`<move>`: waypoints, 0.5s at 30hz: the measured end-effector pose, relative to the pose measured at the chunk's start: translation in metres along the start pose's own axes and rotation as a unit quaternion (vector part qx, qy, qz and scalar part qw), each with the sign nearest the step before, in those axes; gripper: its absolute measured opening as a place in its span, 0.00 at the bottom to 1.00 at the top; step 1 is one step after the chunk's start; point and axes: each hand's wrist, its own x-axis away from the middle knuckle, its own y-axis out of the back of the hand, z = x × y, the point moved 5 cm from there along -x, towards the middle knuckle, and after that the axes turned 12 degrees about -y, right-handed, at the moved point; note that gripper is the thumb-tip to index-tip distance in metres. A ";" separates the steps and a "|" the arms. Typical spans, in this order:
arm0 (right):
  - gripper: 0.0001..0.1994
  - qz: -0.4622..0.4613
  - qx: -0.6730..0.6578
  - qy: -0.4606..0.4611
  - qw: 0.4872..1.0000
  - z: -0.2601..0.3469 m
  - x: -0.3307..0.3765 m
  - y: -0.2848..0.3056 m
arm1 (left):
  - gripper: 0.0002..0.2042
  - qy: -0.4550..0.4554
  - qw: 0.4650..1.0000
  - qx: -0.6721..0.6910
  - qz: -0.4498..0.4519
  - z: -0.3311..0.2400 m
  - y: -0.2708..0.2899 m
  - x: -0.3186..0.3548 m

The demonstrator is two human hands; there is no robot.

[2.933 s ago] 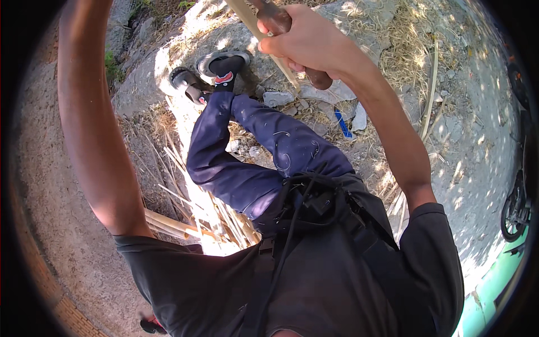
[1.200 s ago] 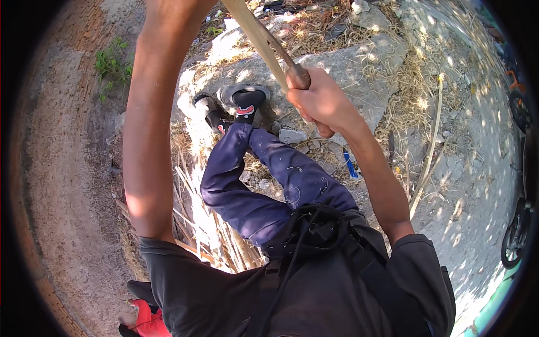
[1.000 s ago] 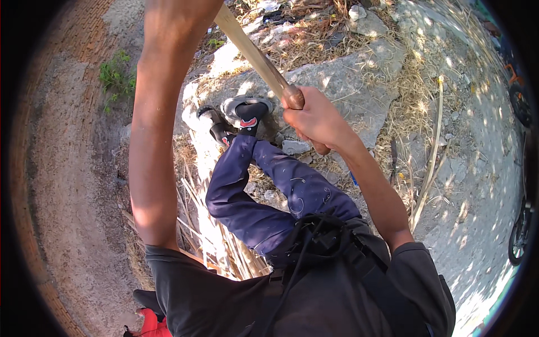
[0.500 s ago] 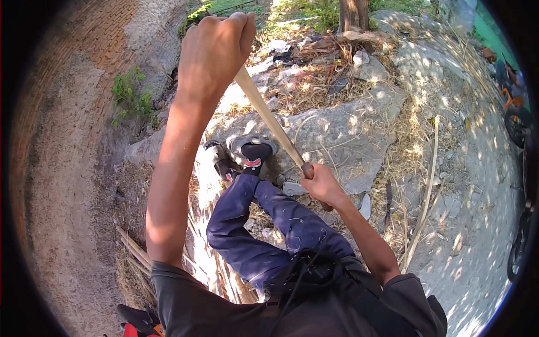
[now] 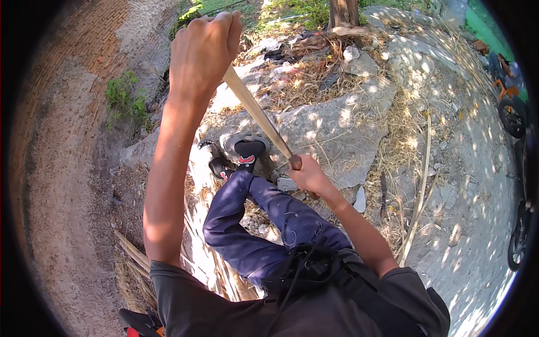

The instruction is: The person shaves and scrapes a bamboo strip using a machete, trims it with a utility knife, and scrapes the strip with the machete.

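My left hand (image 5: pixel 202 56) is raised at the upper left, its fingers closed around the top of a pale, bamboo-like strip (image 5: pixel 250 104). The strip slopes down to the right toward my right hand (image 5: pixel 311 177), which is wrapped around a brown wooden knife handle (image 5: pixel 295 163). A dark, narrow blade (image 5: pixel 279 139) lies along the lower part of the strip, touching it or just beside it; which one I cannot tell. Below the hands are my legs in dark blue trousers (image 5: pixel 247 230), with thin pale shavings on them, and my dark shoes (image 5: pixel 247 151).
A broad stone slab (image 5: pixel 337 140) lies ahead, with dry fibres (image 5: pixel 401 149) strewn around it. Long pale strips (image 5: pixel 422 191) lie to the right, and more (image 5: pixel 132 250) to the left. A tree trunk (image 5: pixel 343 14) stands ahead. Wheels (image 5: pixel 512 118) show at the right rim.
The whole view has shifted slightly, so the scene and both hands sit a little further left. Both grips look the same, and the strip keeps nearly the same slant.
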 end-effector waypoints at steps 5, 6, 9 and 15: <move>0.04 -0.039 0.017 -0.023 0.999 -0.050 0.001 0.006 | 0.16 0.011 0.999 0.028 0.020 -0.003 0.008 0.006; 0.05 -0.052 0.040 -0.010 0.998 -0.048 0.002 0.007 | 0.16 0.008 0.999 0.032 0.017 -0.007 0.011 0.005; 0.06 -0.057 0.041 -0.033 0.997 -0.039 0.017 0.007 | 0.15 -0.004 0.999 0.041 0.015 -0.013 0.016 0.003; 0.07 0.123 -0.233 -0.081 0.961 -0.054 0.026 -0.010 | 0.13 -0.006 0.998 0.045 0.034 -0.029 0.036 0.009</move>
